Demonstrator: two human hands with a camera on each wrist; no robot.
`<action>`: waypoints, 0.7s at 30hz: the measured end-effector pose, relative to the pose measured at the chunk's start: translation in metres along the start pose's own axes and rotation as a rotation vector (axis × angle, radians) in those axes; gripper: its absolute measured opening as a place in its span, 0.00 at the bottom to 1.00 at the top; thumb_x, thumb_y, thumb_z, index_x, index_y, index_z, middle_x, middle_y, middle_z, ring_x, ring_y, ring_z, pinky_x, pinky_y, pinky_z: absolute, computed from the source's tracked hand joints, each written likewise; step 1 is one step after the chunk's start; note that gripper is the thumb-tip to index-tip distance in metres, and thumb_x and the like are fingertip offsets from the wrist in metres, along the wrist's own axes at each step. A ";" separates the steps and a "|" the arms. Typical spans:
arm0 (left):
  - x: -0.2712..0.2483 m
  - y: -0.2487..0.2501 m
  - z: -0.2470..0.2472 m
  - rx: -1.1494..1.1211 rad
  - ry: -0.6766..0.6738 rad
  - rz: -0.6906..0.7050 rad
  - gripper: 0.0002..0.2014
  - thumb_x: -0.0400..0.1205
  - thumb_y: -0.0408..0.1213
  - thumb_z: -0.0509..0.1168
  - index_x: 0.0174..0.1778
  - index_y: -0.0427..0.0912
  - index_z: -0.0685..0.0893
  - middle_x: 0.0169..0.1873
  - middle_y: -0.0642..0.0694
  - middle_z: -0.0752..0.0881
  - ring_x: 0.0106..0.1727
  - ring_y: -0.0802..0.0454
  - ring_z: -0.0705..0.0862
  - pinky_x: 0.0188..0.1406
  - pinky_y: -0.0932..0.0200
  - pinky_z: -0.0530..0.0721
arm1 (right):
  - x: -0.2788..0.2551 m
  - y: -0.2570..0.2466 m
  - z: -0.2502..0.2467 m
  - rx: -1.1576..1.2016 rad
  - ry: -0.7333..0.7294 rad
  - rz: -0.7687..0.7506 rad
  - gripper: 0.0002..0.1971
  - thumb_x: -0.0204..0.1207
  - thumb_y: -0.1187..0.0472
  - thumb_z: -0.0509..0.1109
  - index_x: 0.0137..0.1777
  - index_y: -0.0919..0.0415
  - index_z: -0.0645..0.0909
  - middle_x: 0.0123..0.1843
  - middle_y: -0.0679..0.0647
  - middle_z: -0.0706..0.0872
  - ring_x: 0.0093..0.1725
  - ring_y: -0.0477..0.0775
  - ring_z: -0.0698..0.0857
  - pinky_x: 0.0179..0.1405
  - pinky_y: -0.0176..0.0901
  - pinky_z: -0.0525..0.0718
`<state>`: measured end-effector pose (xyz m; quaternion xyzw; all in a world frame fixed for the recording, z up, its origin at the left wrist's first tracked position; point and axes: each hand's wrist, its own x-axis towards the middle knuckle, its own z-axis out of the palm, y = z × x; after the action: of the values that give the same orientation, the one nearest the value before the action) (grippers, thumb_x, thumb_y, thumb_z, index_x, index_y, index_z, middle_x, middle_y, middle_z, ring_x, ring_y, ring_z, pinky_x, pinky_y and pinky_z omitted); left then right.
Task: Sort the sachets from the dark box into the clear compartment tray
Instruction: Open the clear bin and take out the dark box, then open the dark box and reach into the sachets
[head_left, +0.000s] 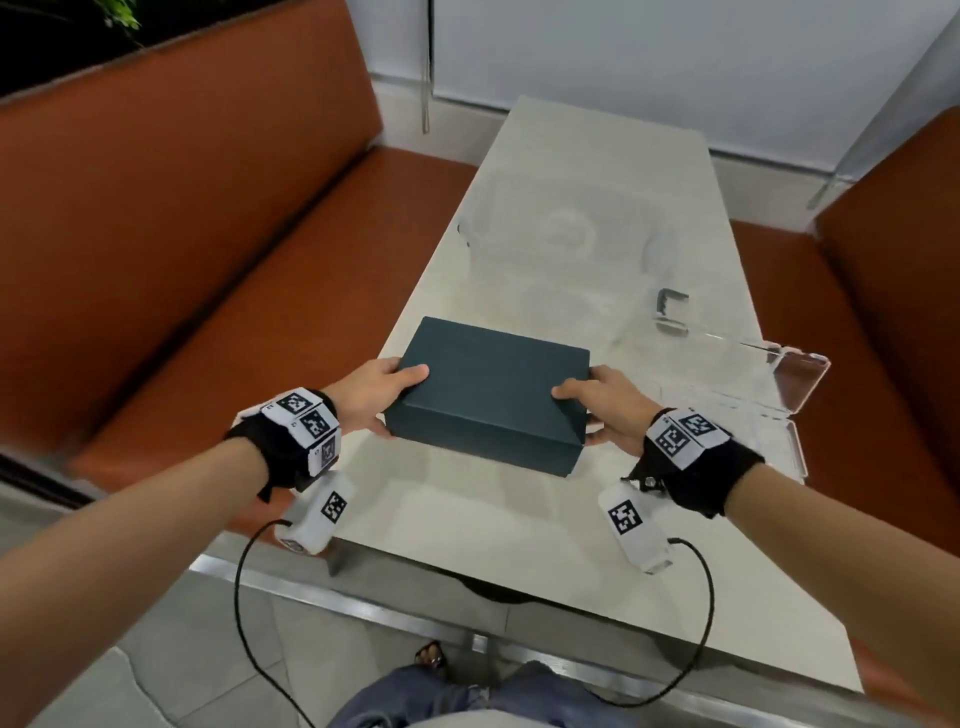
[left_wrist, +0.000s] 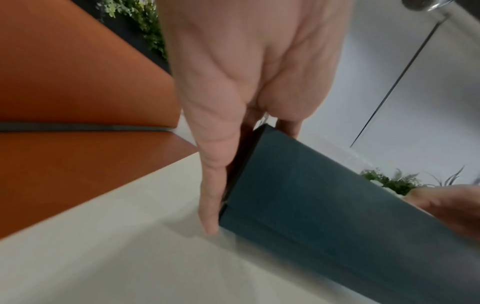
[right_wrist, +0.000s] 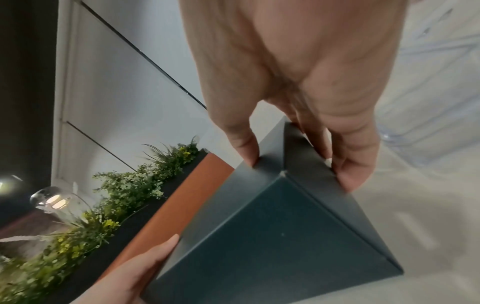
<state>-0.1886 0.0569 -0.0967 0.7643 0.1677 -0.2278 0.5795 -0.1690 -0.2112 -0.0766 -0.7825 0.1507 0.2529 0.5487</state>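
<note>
Dark box (head_left: 493, 387), lid on, sitting toward the near left part of the pale counter (head_left: 519, 525), turned at an angle to the edges. Left hand (head_left: 371, 397) clamped on the box's left end: thumb lying over the lid's top, fingers (left_wrist: 210, 185) running down the side wall, tips reaching the counter surface. Grip closed on the box. Right hand (head_left: 610, 408) mirroring it on the right end: thumb pressed onto the lid near the corner, fingers (right_wrist: 350, 162) wrapped down the side. Grip closed on the box as well. Sachets not visible, lid covering everything. Clear compartment tray (head_left: 737, 395) lying open along the right edge of the counter, just beyond the right hand, lid flap (head_left: 797, 374) hanging out over that edge. Further back, toward the far end, more clear plastic, too faint to make out. Orange bench seat (head_left: 249, 270) along the left side. Marker bands on both wrists (head_left: 306, 423).
</note>
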 end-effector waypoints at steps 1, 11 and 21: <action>0.000 -0.006 0.004 -0.001 0.002 -0.004 0.15 0.88 0.46 0.58 0.67 0.45 0.76 0.60 0.44 0.82 0.63 0.43 0.80 0.62 0.34 0.82 | 0.001 0.005 0.002 0.006 0.019 0.004 0.21 0.78 0.63 0.69 0.70 0.60 0.71 0.62 0.59 0.82 0.53 0.60 0.83 0.46 0.54 0.84; -0.002 -0.016 0.005 0.044 0.019 -0.121 0.21 0.83 0.53 0.64 0.63 0.40 0.79 0.57 0.43 0.84 0.52 0.48 0.84 0.49 0.51 0.87 | -0.014 0.037 0.004 -0.105 -0.128 0.184 0.22 0.78 0.54 0.69 0.68 0.66 0.74 0.58 0.63 0.81 0.44 0.64 0.83 0.45 0.53 0.83; -0.002 -0.001 -0.011 0.074 -0.009 -0.160 0.20 0.74 0.52 0.75 0.56 0.47 0.81 0.56 0.45 0.83 0.57 0.45 0.83 0.49 0.50 0.86 | -0.026 0.039 -0.020 0.053 -0.131 0.198 0.18 0.75 0.52 0.73 0.60 0.60 0.80 0.42 0.60 0.84 0.41 0.58 0.83 0.38 0.47 0.83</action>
<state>-0.1891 0.0676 -0.0943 0.7682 0.2173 -0.2829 0.5317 -0.2059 -0.2451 -0.0875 -0.7309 0.1979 0.3523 0.5501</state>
